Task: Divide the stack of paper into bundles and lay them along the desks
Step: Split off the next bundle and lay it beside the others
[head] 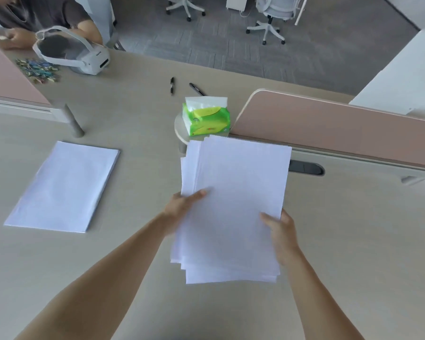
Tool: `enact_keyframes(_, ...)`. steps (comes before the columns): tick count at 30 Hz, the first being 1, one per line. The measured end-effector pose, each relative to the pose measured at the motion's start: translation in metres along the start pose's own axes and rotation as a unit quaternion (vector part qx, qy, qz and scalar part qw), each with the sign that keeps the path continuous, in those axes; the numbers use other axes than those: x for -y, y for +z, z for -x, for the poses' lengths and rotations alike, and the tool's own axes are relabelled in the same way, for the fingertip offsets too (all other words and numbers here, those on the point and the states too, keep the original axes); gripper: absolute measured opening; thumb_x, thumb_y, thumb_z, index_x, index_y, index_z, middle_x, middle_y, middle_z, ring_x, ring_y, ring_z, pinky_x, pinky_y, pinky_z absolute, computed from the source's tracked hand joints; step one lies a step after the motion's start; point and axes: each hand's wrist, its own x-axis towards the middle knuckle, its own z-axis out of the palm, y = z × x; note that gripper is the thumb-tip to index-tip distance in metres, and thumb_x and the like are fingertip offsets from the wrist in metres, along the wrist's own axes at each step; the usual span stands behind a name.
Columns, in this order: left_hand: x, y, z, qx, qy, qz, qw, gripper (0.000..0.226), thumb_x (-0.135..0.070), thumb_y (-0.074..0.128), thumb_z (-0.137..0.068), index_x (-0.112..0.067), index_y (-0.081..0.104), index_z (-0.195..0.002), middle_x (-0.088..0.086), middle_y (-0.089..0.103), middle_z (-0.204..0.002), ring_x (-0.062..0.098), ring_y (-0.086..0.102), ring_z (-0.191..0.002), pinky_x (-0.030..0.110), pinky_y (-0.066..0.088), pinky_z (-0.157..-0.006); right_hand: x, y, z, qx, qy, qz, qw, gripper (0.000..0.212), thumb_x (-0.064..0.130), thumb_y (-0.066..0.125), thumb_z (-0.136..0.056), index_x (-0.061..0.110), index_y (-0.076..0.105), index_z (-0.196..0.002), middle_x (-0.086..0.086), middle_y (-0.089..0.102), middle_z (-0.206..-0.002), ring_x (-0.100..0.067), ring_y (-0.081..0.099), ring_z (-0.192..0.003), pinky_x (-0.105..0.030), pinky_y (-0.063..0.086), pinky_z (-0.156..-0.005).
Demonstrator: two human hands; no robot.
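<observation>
Head view: both hands' fingers (268, 217) are closed on the fanned paper stack (233, 207), thumbs on top.

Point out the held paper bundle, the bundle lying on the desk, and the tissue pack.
held paper bundle (236, 204), head view, top sheet.
laid bundle (64, 186), head view, top sheet.
tissue pack (207, 119), head view, green wrapper.

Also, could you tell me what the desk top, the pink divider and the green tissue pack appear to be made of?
Desk top: looks like matte laminate, pale beige with a faint wood-like grain and no glare.
Pink divider: smooth matte panel with a lighter edge band, perhaps laminated board; hard to confirm.
Green tissue pack: glossy plastic film, crinkled with highlights, white tissue showing on top.
</observation>
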Motion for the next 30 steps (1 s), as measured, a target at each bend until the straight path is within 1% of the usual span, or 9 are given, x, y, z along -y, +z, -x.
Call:
enact_keyframes(4,-0.010,-0.041,0.036,-0.088,0.139,-0.050,0.985,0.053,-0.044,0.082,-0.072,0.005,0.070,-0.086,0.004,0.063,-0.072,0.020,0.059,-0.065,0.033,0.047,-0.062,0.000,0.073,0.031,0.008,-0.100,-0.008,0.995,0.017,0.006,0.061,-0.096,0.022,0.068,-0.094,0.008,0.067,-0.077,-0.013,0.054,-0.072,-0.016,0.046,-0.060)
enact_keyframes(8,-0.016,-0.100,0.069,-0.126,0.203,-0.011,0.971,0.006,-0.015,0.078,-0.084,-0.016,0.073,-0.081,-0.010,0.074,-0.072,0.010,0.070,-0.067,0.029,0.058,-0.065,-0.001,0.130,0.052,0.035,-0.139,-0.011,0.990,0.018,0.007,0.058,-0.098,0.021,0.066,-0.106,0.021,0.072,-0.085,0.003,0.063,-0.074,-0.013,0.049,-0.064)
enact_keyframes(13,0.010,-0.156,0.089,-0.104,0.154,-0.007,0.982,0.039,-0.012,0.091,-0.064,-0.010,0.073,-0.098,0.003,0.077,-0.092,0.011,0.075,-0.078,0.021,0.057,-0.062,-0.018,0.160,0.075,0.109,-0.084,0.059,0.989,0.011,0.023,0.073,-0.080,0.019,0.066,-0.087,0.025,0.063,-0.053,0.008,0.061,-0.053,-0.009,0.042,-0.053)
enact_keyframes(16,0.023,-0.161,0.096,-0.106,0.150,-0.024,0.983,0.028,-0.009,0.090,-0.067,-0.014,0.074,-0.090,-0.004,0.076,-0.082,0.003,0.072,-0.070,0.020,0.055,-0.060,-0.014,0.172,0.081,0.067,-0.070,0.061,0.993,0.053,0.011,0.083,-0.079,0.027,0.044,-0.047,0.015,0.034,-0.033,-0.003,0.033,-0.032,-0.017,0.030,-0.045)
enact_keyframes(18,0.026,-0.163,0.095,-0.083,0.159,-0.013,0.984,0.031,-0.010,0.093,-0.063,-0.015,0.075,-0.088,-0.001,0.078,-0.086,0.011,0.075,-0.079,0.029,0.059,-0.071,-0.008,0.174,0.081,0.060,-0.063,0.047,0.995,0.040,0.009,0.079,-0.083,0.019,0.060,-0.050,0.016,0.032,-0.030,-0.004,0.033,-0.027,-0.010,0.027,-0.039)
enact_keyframes(21,0.027,-0.168,0.096,-0.064,0.163,0.003,0.985,0.042,-0.019,0.093,-0.054,-0.015,0.077,-0.093,0.005,0.079,-0.095,0.023,0.075,-0.091,0.038,0.059,-0.080,0.001,0.173,0.082,0.090,-0.066,0.032,0.993,0.004,0.004,0.075,-0.086,0.003,0.073,-0.089,0.018,0.053,-0.036,0.003,0.052,-0.034,-0.008,0.040,-0.046)
enact_keyframes(24,0.023,-0.176,0.100,-0.038,0.189,-0.002,0.981,0.052,-0.028,0.094,-0.046,-0.020,0.077,-0.095,0.005,0.078,-0.101,0.027,0.073,-0.099,0.036,0.059,-0.081,0.004,0.168,0.079,0.118,-0.079,0.036,0.989,0.017,0.008,0.083,-0.075,0.015,0.072,-0.087,0.017,0.073,-0.066,0.003,0.068,-0.063,-0.023,0.048,-0.073)
enact_keyframes(27,0.013,-0.184,0.105,-0.020,0.249,-0.009,0.968,0.049,-0.025,0.093,-0.054,-0.022,0.076,-0.099,0.008,0.076,-0.108,0.026,0.071,-0.103,0.038,0.058,-0.085,0.008,0.160,0.075,0.130,-0.109,0.039,0.985,0.036,0.030,0.086,-0.058,0.019,0.072,-0.090,0.005,0.078,-0.086,-0.012,0.073,-0.083,-0.034,0.054,-0.080)
enact_keyframes(30,0.001,-0.168,0.116,-0.030,0.275,-0.030,0.961,0.033,-0.015,0.091,-0.067,-0.018,0.074,-0.096,-0.005,0.078,-0.092,0.011,0.073,-0.087,0.023,0.056,-0.073,0.015,0.165,0.077,0.117,-0.107,0.032,0.987,0.048,0.047,0.086,-0.048,0.017,0.077,-0.084,-0.009,0.078,-0.089,-0.030,0.071,-0.088,-0.043,0.055,-0.084)
